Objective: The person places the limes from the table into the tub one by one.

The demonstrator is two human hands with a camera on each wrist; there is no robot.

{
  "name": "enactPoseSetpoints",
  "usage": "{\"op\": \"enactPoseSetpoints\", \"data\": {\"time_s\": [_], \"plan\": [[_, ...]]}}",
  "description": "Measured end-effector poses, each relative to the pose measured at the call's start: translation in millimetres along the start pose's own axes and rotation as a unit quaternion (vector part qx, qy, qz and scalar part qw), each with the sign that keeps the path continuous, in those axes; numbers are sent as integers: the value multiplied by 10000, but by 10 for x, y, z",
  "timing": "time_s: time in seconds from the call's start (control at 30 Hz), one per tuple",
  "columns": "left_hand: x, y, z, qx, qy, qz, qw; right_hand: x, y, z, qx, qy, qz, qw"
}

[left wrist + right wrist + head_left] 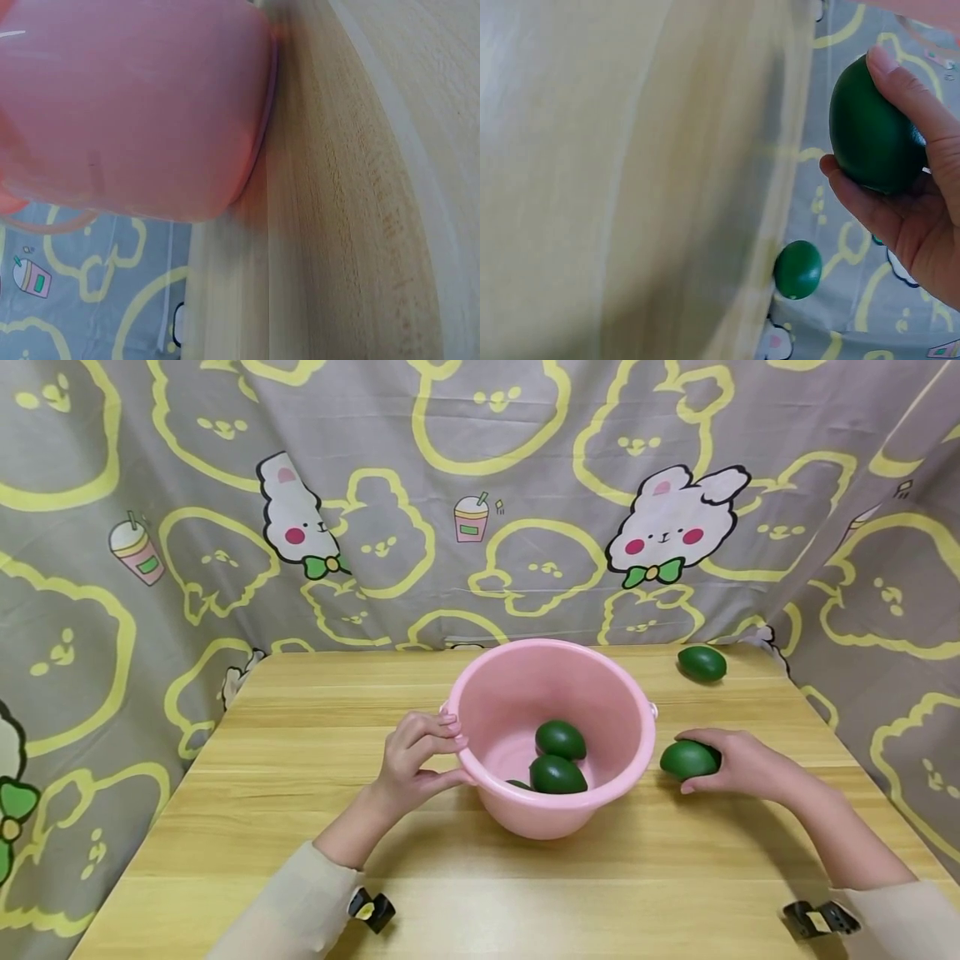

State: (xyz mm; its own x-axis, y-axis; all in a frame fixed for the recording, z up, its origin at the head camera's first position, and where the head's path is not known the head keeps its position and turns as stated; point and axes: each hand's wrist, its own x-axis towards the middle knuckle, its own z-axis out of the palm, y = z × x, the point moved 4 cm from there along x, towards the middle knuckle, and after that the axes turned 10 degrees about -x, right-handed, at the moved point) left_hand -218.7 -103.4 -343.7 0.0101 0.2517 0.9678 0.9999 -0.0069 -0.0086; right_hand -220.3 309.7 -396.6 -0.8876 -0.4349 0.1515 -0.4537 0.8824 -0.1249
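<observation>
One avocado (pixel 688 759) lies lengthwise left-right in the right hand's (pixel 738 765) curled grip beside the pink bucket (pixel 480 693).

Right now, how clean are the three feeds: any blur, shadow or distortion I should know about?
Head view: sharp and evenly lit, soft shadow under the pink bucket, table edges slightly bowed. Left wrist view: smeared and soft, bucket wall fills the frame. Right wrist view: table blurred, but the right hand and its green avocado read clearly.

Bucket (pixel 551 739) mid-table (pixel 300 793); avocados (pixel 558 758) inside, one (pixel 702 663) far-R corner.
</observation>
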Motion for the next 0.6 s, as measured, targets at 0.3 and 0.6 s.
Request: {"op": "enactPoseSetpoints", "data": {"time_s": [0.3,0.6], "plan": [[-1,0,5,37,-31,82,10000,-27,-127,-182,118,79,143,9998],[0,-11,9,44,23,153,9999,-31,-160,-443,94,399,251,9988]]}}
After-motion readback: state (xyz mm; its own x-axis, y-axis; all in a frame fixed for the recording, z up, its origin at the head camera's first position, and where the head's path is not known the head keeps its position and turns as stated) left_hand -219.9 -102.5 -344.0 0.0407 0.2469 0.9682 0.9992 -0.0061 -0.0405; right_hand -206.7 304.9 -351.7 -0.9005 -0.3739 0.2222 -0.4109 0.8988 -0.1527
